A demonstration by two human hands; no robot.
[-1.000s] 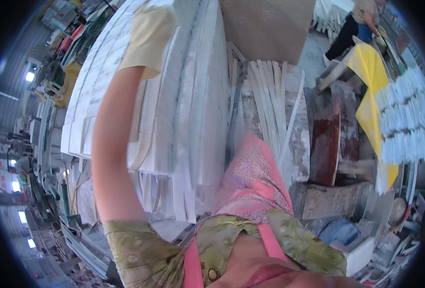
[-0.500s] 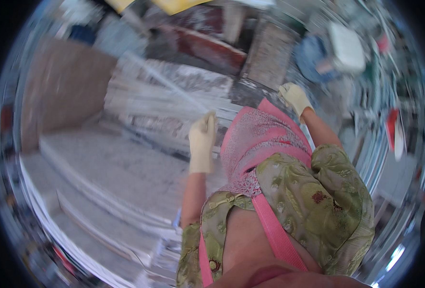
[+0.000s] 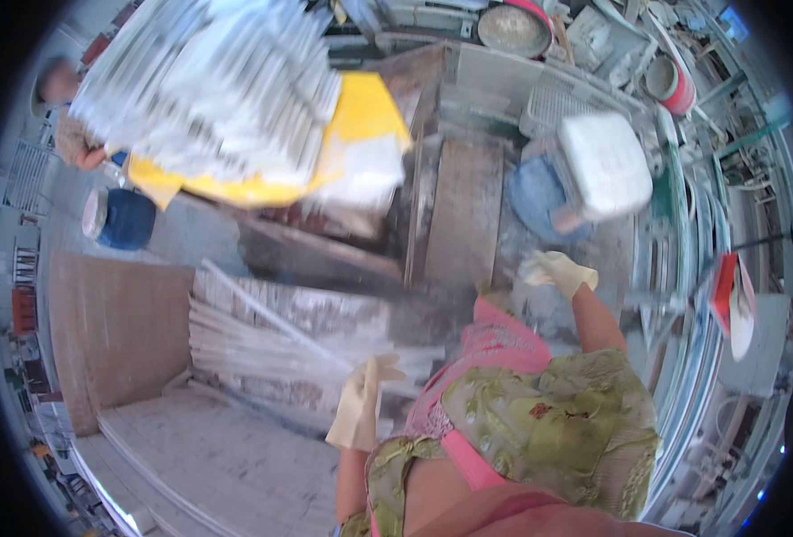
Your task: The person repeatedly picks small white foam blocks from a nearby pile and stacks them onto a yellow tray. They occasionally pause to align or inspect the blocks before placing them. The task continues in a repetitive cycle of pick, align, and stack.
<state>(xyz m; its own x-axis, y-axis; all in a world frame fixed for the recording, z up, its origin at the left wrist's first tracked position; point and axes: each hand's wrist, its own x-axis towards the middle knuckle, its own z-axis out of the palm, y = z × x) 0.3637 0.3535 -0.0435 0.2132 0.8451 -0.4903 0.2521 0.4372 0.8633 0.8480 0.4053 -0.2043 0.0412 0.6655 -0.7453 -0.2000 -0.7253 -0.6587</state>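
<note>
My left hand (image 3: 361,404), in a cream rubber glove, is at the right end of a long thin white strip (image 3: 267,309). Its fingers seem closed around that strip, which slants up to the left over a stack of whitish slats (image 3: 235,336). My right hand (image 3: 561,272), gloved alike, is held out in front on the right with curled fingers. Blur hides what is at its fingertips. Just beyond it stand a blue tub (image 3: 532,199) and a white plastic jerrycan (image 3: 604,166).
A tall pile of white sheets (image 3: 208,98) lies on yellow sheeting (image 3: 361,112) at the far left. A brown board (image 3: 119,331) stands at left; a wooden plank (image 3: 464,215) lies ahead. A blue drum (image 3: 128,219) and another person (image 3: 79,134) are far left. Metal rails line the right.
The view has tilted up, bringing the sheet pile and the other person into sight. My left fingers look less tightly curled. My right hand is still out to the right.
</note>
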